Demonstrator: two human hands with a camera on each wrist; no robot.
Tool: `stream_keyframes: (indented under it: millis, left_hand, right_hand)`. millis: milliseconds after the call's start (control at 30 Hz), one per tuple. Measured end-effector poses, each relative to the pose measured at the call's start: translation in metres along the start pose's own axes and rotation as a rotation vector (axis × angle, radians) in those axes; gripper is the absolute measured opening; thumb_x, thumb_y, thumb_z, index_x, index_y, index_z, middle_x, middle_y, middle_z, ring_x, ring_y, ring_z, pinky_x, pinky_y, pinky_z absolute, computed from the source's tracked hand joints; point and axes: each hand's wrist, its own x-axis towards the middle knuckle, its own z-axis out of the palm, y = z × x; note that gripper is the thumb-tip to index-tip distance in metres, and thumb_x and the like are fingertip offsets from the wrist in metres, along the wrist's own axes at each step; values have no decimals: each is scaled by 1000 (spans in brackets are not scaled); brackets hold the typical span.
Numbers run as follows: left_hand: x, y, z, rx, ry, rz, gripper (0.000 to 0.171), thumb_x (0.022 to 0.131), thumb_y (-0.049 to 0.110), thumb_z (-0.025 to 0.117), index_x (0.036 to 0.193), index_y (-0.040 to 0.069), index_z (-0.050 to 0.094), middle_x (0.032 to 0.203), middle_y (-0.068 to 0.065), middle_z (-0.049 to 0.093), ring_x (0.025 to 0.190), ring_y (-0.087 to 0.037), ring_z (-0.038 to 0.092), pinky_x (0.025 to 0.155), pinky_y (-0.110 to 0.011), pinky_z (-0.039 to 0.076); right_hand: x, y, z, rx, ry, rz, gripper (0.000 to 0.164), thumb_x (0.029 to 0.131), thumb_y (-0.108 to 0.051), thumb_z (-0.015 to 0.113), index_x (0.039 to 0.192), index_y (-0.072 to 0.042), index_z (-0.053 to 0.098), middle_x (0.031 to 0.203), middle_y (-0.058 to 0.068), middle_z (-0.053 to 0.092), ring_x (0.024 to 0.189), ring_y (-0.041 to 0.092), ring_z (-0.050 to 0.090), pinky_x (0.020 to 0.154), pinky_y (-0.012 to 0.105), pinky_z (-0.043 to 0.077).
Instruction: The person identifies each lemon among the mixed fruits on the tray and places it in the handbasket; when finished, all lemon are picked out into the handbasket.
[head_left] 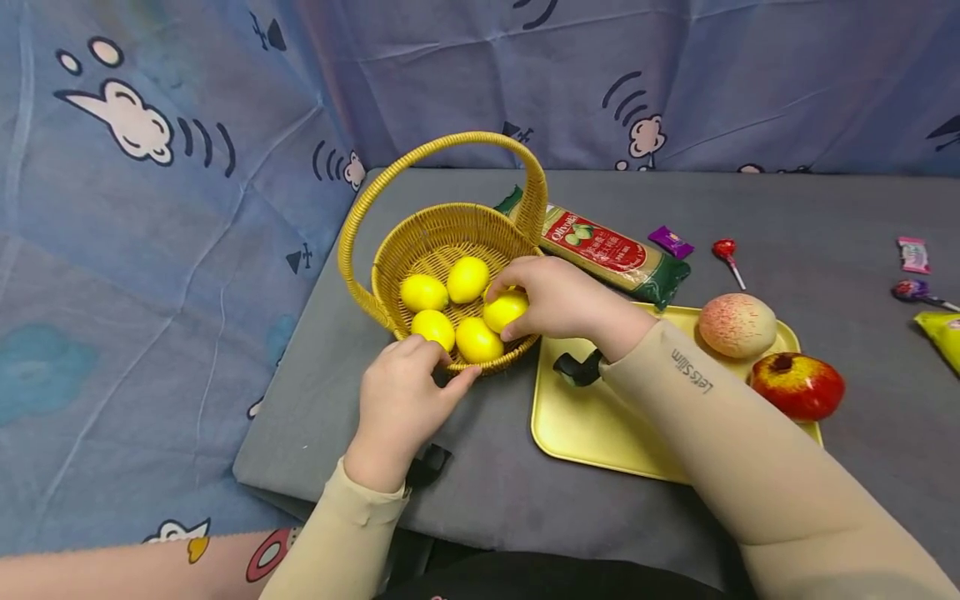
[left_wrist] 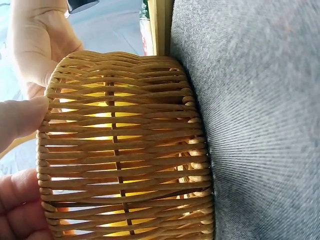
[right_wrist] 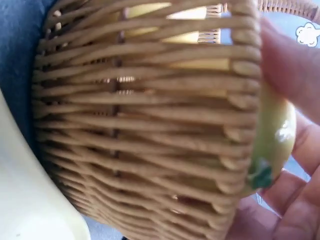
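Observation:
A yellow wicker basket (head_left: 450,221) with a tall arched handle stands at the left of the grey table. Inside it lie several yellow lemons (head_left: 467,279). My right hand (head_left: 558,300) grips one lemon (head_left: 503,312) between thumb and fingers, at the basket's right rim. In the right wrist view this lemon (right_wrist: 280,132) shows above the woven wall, with a green spot on it. With my left hand (head_left: 401,396) I hold the basket's near rim. The left wrist view shows the thumb (left_wrist: 25,120) against the woven side (left_wrist: 125,150).
Right of the basket is a yellow tray (head_left: 585,425) with a peach (head_left: 738,325) and a red-yellow fruit (head_left: 797,387). Behind the tray lies a pasta packet (head_left: 600,250). Farther right are a purple candy (head_left: 671,242), a red lollipop (head_left: 726,254) and a pink candy (head_left: 913,254).

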Motion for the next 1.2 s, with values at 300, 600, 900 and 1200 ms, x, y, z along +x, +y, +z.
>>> stream_keyframes:
  millis: [300, 600, 900, 1200]
  left_hand:
    - [1, 0, 1, -14, 12, -2, 38, 78, 45, 87, 74, 16, 61, 71, 4, 52, 62, -14, 46, 56, -30, 41]
    - [2, 0, 6, -28, 17, 5, 39, 79, 45, 85, 75, 16, 60, 71, 4, 52, 62, -14, 47, 56, -30, 41]
    - [4, 1, 5, -41, 4, 21, 37, 80, 45, 85, 76, 16, 62, 72, 4, 55, 63, -14, 49, 59, -31, 43]
    - [2, -5, 2, -71, 6, 9, 35, 80, 42, 86, 76, 16, 62, 74, 3, 54, 66, -16, 49, 60, -32, 43]
  right_hand:
    - [7, -11, 19, -169, -111, -25, 40, 75, -30, 91, 110, -19, 75, 112, 0, 69, 101, 22, 61, 95, 43, 48]
    - [4, -8, 22, -146, -65, -24, 49, 75, -33, 90, 118, -17, 73, 115, 0, 70, 102, 21, 61, 96, 43, 47]
    - [-52, -7, 9, 91, 217, 50, 40, 82, -23, 86, 118, -15, 72, 116, 1, 69, 106, 22, 61, 94, 43, 51]
    - [-164, 15, -17, -30, 410, 179, 46, 76, -19, 90, 118, -16, 73, 116, 3, 70, 107, 15, 65, 93, 31, 54]
